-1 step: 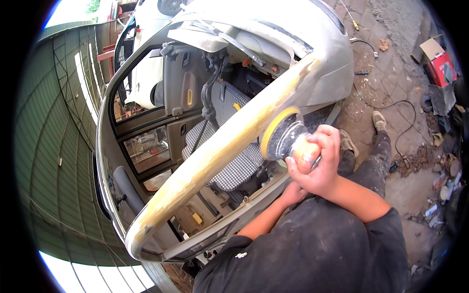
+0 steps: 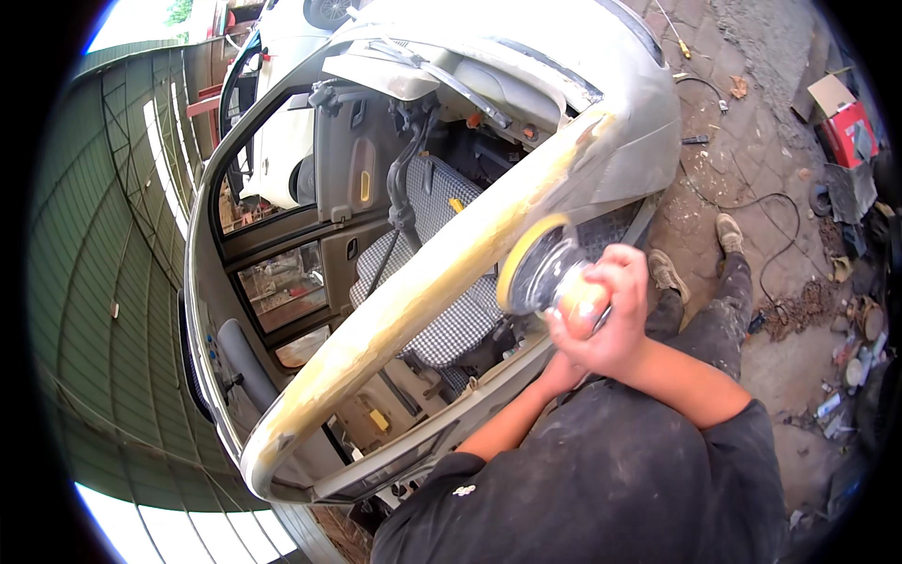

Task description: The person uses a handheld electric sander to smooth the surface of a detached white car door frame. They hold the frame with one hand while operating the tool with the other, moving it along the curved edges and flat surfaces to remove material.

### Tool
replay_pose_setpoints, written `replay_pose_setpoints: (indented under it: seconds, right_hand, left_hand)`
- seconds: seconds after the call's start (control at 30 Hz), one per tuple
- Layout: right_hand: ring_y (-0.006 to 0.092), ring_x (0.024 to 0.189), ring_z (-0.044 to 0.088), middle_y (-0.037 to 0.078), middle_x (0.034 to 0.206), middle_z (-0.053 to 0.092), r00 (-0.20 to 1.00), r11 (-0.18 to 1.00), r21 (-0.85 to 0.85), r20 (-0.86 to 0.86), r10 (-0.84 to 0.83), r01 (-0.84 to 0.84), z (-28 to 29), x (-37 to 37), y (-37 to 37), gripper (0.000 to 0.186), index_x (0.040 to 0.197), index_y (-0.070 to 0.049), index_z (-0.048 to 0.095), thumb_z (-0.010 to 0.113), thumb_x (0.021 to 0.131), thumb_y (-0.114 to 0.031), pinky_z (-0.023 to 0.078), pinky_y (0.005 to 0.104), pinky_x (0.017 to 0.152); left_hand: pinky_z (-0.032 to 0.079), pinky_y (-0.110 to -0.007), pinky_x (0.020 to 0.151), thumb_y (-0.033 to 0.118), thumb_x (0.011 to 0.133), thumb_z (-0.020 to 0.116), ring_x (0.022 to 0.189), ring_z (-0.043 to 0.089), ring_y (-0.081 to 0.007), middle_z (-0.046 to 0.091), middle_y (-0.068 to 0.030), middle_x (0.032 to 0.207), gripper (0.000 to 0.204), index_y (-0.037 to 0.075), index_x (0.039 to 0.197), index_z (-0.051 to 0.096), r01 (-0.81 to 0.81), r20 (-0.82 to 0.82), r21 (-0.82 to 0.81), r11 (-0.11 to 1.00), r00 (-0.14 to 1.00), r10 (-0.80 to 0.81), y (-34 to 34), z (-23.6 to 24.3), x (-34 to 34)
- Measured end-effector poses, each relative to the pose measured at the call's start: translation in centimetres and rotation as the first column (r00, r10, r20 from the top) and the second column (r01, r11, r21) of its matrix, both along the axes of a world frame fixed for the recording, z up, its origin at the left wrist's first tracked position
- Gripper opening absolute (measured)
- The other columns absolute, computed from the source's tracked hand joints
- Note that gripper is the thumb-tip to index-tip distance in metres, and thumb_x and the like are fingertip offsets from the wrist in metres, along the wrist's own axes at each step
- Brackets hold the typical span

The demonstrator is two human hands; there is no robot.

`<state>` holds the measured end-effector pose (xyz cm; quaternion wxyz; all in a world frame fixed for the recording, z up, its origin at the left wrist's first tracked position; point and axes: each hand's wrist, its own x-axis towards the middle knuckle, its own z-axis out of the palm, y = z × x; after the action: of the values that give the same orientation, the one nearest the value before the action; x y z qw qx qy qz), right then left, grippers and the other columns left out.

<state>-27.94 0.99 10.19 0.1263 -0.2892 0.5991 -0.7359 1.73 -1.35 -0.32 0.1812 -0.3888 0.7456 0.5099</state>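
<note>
My right hand (image 2: 615, 310) is closed around the orange body of a round sander (image 2: 556, 267), its yellow-rimmed pad turned toward a vehicle's windshield pillar (image 2: 404, 301). The pad stands beside the pillar's near edge; I cannot tell whether they touch. Long and slanting, the pillar is coated in yellowish filler with patchy, scuffed spots. Below the right hand, by the sander's rear end, is my left hand (image 2: 564, 372). Its fingers are mostly hidden behind the right hand and wrist, so its grip does not show.
Past the pillar, the windowless opening shows a checked seat (image 2: 456, 320) and bare cab parts. On the paved ground at right lie a dark cable (image 2: 752, 202), a yellow-handled screwdriver (image 2: 684, 49) and a red box (image 2: 848, 134). Scattered debris (image 2: 850, 367) lies along the right edge.
The sander has shifted slightly down and left in the picture, its pad tilting a little. My right hand has moved a little with it. The vehicle has stayed put.
</note>
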Motion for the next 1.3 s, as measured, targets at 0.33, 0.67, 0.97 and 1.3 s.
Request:
replay_pose_setpoints:
  seconds: [0.33, 0.67, 0.97, 1.3]
  right_hand:
    - [0.0306, 0.098, 0.054, 0.020, 0.117, 0.047, 0.994, 0.993, -0.047, 0.004, 0.112, -0.112, 0.0, 2.5, 0.4, 0.075, 0.128, -0.009, 0.051, 0.093, 0.067, -0.017, 0.051, 0.0423, 0.083]
    - [0.0324, 0.104, 0.049, 0.019, 0.120, 0.046, 0.998, 0.999, -0.030, -0.052, -0.031, 0.030, -1.5, 0.7, -0.6, 0.075, 0.132, -0.006, 0.045, 0.087, 0.070, -0.009, 0.046, 0.0450, 0.089]
    - [0.0337, 0.112, 0.049, 0.020, 0.123, 0.045, 0.998, 0.997, 0.063, -0.043, -0.041, 0.043, -2.5, 0.1, -0.5, 0.073, 0.133, -0.006, 0.044, 0.086, 0.074, -0.007, 0.046, 0.0461, 0.097]
    - [0.0391, 0.111, 0.053, 0.022, 0.125, 0.047, 0.995, 0.983, 0.160, -0.047, -0.089, 0.095, -3.7, 0.1, -0.4, 0.072, 0.132, -0.009, 0.050, 0.092, 0.073, -0.015, 0.050, 0.0502, 0.093]
  left_hand:
    - [0.051, -0.046, 0.106, 0.016, 0.100, 0.069, 0.124, 0.066, -0.0399, 0.071, -0.0230, 0.128, 0.030, 0.002, 0.127, 0.070, -0.068, -0.075, -0.024, 0.997, 0.995, 0.066, 0.8, -0.5, 0.2]
    - [0.052, -0.048, 0.101, 0.016, 0.101, 0.068, 0.115, 0.067, -0.0419, 0.073, -0.0229, 0.120, 0.025, 0.000, 0.121, 0.070, -0.122, -0.013, -0.052, 0.991, 0.992, 0.122, -0.2, -0.2, 0.7]
    - [0.051, -0.051, 0.083, 0.026, 0.105, 0.065, 0.092, 0.066, -0.0435, 0.068, -0.0218, 0.092, 0.030, -0.001, 0.094, 0.067, -0.083, 0.017, -0.124, 0.989, 0.996, 0.086, 0.1, 1.1, -0.2]
    - [0.051, -0.050, 0.083, 0.027, 0.105, 0.065, 0.092, 0.067, -0.0426, 0.070, -0.0220, 0.093, 0.030, -0.001, 0.096, 0.067, -0.048, 0.209, -0.055, 0.997, 0.976, 0.058, -0.2, 2.2, -1.2]
